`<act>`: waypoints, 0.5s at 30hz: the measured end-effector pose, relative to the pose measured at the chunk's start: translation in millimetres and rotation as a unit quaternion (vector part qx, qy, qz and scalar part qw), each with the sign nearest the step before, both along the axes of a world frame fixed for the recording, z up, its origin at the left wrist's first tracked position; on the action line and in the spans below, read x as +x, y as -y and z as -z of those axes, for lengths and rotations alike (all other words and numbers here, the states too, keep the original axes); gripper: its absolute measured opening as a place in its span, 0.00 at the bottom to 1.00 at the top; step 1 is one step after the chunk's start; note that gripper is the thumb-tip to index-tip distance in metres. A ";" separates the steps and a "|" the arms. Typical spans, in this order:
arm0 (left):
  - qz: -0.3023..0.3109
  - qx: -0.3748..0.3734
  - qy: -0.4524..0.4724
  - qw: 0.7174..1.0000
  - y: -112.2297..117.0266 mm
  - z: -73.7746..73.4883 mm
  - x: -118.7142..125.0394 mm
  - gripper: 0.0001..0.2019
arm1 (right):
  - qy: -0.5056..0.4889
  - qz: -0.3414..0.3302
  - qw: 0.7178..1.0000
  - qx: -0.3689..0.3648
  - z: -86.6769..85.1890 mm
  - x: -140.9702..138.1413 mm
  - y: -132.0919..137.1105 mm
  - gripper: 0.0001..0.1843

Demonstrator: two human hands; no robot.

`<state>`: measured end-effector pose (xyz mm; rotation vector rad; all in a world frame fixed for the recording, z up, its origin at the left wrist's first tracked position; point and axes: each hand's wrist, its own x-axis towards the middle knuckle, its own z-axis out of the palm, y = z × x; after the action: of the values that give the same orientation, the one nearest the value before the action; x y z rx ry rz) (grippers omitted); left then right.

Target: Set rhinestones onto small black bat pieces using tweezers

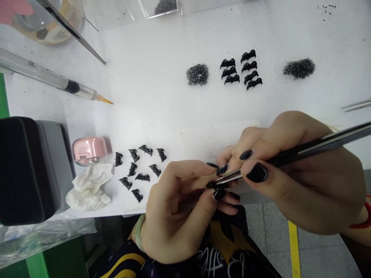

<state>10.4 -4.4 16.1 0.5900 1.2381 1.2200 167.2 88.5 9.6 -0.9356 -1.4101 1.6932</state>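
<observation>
- A black box [26,170] sits at the far left of the white foam mat [162,112], with a small pink case [90,150] and a crumpled tissue [88,188] just beside it.
- A syringe [55,79] with an orange tip lies above them, pointing right, well apart from the hands.
- A loose group of small black clips [139,170] lies near the front edge of the mat, just left of the left hand.
- The left hand [179,208] is closed in a narrow pinch; thumb and fingers meet on a tiny black part [213,184], mostly hidden by the fingertips.
- The right hand [301,173] holds tweezers [290,154] tightly between thumb and forefinger, the tips lying right at that pinched part.
- Whether the tweezer tips carry anything is too small to tell.
- Judged from this, the step in hand is fitting or adjusting something tiny on the one clip held over the front edge of the mat.
- The next move seems to call for a steady, fine touch of the tweezer tips while the left pinch stays firm.
- Farther back lie a grey heap of tiny bits [197,74], two tidy rows of black clips [240,69], and a darker heap [299,68] to the right.
- A second pair of tweezers [358,104] rests at the right edge.
</observation>
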 end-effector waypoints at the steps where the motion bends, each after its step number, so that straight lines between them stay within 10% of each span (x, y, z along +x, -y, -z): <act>1: 0.000 0.002 0.002 1.000 -0.1 -1.1 1.0 0.20 | -0.005 -0.003 1.000 -0.003 0.7 0.0 0.4 0.11; 15: 0.019 0.044 0.027 0.999 3.2 8.5 -3.4 0.18 | -0.017 -0.029 0.999 0.033 -0.1 -1.4 4.7 0.10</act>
<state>7.0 -7.6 7.6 0.6371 1.1286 1.2557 165.8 83.8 9.7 -0.8331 -1.4747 1.6864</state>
